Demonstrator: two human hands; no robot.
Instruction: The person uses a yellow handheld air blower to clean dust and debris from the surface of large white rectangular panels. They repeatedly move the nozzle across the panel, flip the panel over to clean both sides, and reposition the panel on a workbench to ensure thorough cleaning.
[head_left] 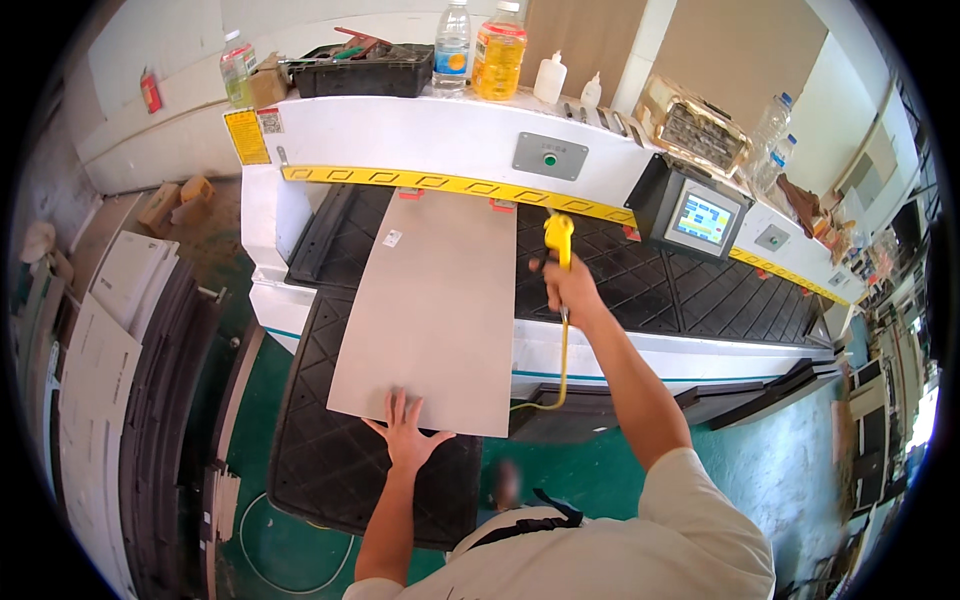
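Observation:
A large beige-grey panel (pixel 440 310) lies on the black ribbed machine table (pixel 310 440), its far end by the yellow-striped edge of the white machine beam (pixel 420 130). A small white label (pixel 392 238) is stuck near its upper left. My left hand (pixel 405 438) rests on the panel's near edge, fingers spread and flat. To the right of the panel, my right hand (pixel 573 287) is closed around a yellow air blow gun (pixel 560 235), held above the black bed near the beam. From the gun a yellow hose (pixel 563 370) hangs down and curves left below the panel's right edge.
A control screen (pixel 700 217) juts from the beam at right. Along the beam's top stand a black toolbox (pixel 362 72), drink bottles (pixel 498 55) and white squeeze bottles (pixel 549 78). Stacked boards (pixel 105 360) lean at left. A pale hose loop (pixel 245 545) lies on the green floor.

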